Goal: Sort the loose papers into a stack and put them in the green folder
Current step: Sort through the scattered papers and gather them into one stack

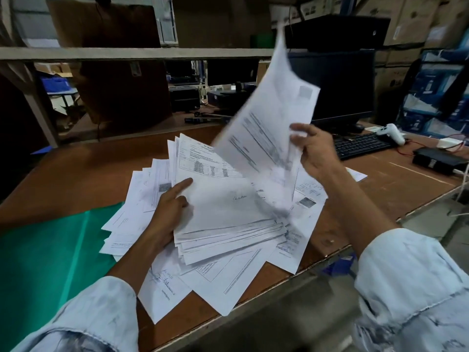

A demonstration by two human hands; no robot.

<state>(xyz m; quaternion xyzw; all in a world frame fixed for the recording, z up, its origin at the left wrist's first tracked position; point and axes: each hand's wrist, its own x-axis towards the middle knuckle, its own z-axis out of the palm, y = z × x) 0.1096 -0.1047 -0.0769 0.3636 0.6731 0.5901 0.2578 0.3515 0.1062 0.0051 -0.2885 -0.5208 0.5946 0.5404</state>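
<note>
The brown bench (88,168) carries everything. On its left part lies the green folder (45,255), flat, its central crease running from near the person away toward the back, with the scattered paper overlapping its right edge. It sits left of both hands, so the left one is the nearer to it.

Just right of it, mid-bench, the loose papers (228,273) fan out in every direction. On top of them is a part-gathered stack (223,212), its long axis running away from the person with the printed heading at the far end.

The left hand (170,209) presses on the stack's left edge, forefinger stretched along the top page. The right hand (314,151), raised above the bench, pinches a lifted sheet (269,123) by its lower right edge; the sheet stands nearly upright, blurred, its long axis pointing up and back. It probably goes down next onto the stack just below and to the left.
</note>
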